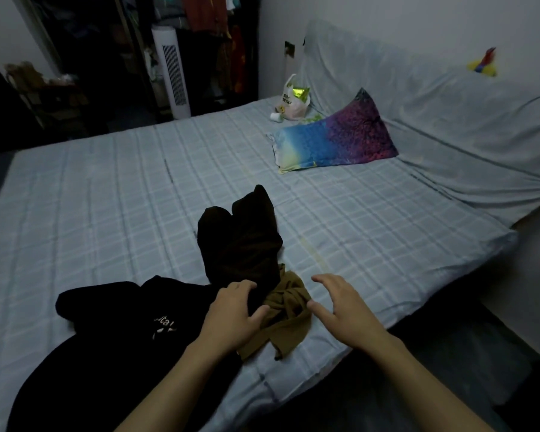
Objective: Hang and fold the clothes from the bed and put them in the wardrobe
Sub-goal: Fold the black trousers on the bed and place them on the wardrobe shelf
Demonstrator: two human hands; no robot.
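A dark brown garment (pixel 240 241) lies bunched in the middle of the checked bed (pixel 106 188). A crumpled olive-brown garment (pixel 286 319) sits at its near end. To the left lies a black hoodie (pixel 116 310) with white print. My left hand (pixel 234 313) grips the cloth where the dark brown and olive garments meet, fingers curled over it, thumb on the olive one. My right hand (pixel 340 304) hovers just right of the olive garment, fingers spread, its thumb tip close to the cloth. The open wardrobe (pixel 206 42) with hanging clothes stands in the dark far corner.
A colourful pillow (pixel 334 135) leans at the head of the bed beside a plastic bag (pixel 293 99). A white tower fan (pixel 172 73) stands by the wardrobe. A cluttered shelf (pixel 41 88) is at the far left. Dark floor runs along the near right edge.
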